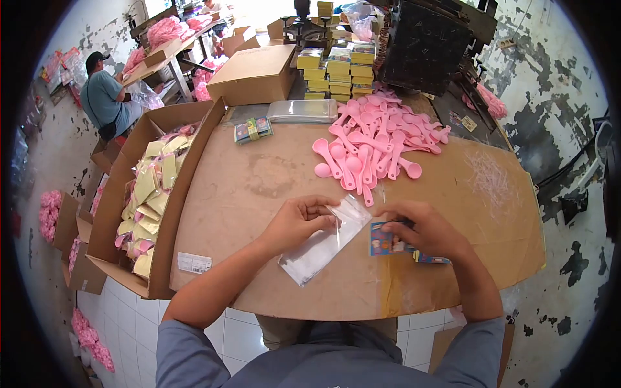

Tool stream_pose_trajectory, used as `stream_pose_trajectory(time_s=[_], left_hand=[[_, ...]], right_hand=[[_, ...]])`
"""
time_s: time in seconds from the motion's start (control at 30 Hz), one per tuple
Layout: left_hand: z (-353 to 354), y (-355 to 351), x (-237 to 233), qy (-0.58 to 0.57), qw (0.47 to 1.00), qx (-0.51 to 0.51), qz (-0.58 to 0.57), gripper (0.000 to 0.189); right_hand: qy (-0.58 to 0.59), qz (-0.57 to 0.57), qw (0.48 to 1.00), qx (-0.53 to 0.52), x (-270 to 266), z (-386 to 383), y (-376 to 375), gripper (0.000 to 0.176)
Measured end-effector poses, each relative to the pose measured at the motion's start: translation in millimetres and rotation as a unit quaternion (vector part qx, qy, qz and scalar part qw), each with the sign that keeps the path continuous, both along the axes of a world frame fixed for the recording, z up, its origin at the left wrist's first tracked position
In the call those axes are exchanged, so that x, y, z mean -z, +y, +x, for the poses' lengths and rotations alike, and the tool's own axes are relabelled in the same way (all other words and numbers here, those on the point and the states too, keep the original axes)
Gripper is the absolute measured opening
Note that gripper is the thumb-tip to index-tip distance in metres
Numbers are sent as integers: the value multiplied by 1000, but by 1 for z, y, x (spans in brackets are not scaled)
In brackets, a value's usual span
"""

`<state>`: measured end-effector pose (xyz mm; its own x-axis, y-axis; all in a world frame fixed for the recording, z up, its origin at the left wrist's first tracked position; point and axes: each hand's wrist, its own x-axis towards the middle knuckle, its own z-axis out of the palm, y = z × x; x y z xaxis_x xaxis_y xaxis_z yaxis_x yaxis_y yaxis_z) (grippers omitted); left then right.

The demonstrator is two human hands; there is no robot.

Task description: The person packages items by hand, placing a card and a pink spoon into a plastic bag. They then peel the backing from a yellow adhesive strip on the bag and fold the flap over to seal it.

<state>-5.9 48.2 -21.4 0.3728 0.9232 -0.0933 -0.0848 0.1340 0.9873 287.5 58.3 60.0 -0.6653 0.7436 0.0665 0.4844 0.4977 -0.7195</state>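
head view: looking down on a cardboard-covered table [259,187], both forearms coming in from 6 o'clock.
left hand [301,223]: fingers pinched together on the mouth of a clear plastic bag [317,249]; the bag lies flat on the table, trailing toward 7 o'clock.
right hand [420,229]: closed on a printed card packet [380,240], its blue edge just beside the bag's mouth; more of the packet pokes out under the palm at 4 o'clock.
bag handling: likely very light, limp and slick; best taken by the two lips at the open end, since the film would slide and crumple if grabbed mid-body.
packet handling: looks thin, light and fairly stiff; a grip on its edges should do.
12 to 1 o'clock: heap of pink plastic spoons [375,139], yellow boxes [336,71] stacked behind it.
11 o'clock: banded card bundle [253,129] near the table's edge.
9 o'clock: open carton [187,194] of yellowish filled packets, touching the table's side.
10 o'clock, well apart: another person [103,97] seated facing away.
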Motion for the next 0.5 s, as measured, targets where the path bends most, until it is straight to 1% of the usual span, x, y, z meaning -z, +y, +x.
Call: stream_pose_trajectory(time_s=[0.07,0.13,0.17,0.23,0.27,0.33,0.43,0.5], left_hand=[[0,0,1,-7,1000,12,9,44],[-2,0,-3,-22,999,15,36,44],[-4,-1,-10,-36,999,12,26,44],[-7,-6,-22,-66,998,4,2,44],[-9,-5,-21,-73,997,18,8,44],[-13,-1,-16,-89,995,51,21,42],[-5,-5,-20,-46,998,50,-15,48],[-1,-7,-19,-41,997,57,0,54]], right_hand=[[-29,37,998,-46,15,-10,10,27],[-69,93,991,-59,40,-11,16,27],[-88,122,986,-67,47,-12,17,28],[-101,117,987,-43,46,-13,14,27],[-108,112,987,-30,45,-12,12,26],[-30,75,997,7,38,-14,10,24],[68,-6,996,64,38,-17,7,21],[117,-48,987,95,41,-17,8,19]])
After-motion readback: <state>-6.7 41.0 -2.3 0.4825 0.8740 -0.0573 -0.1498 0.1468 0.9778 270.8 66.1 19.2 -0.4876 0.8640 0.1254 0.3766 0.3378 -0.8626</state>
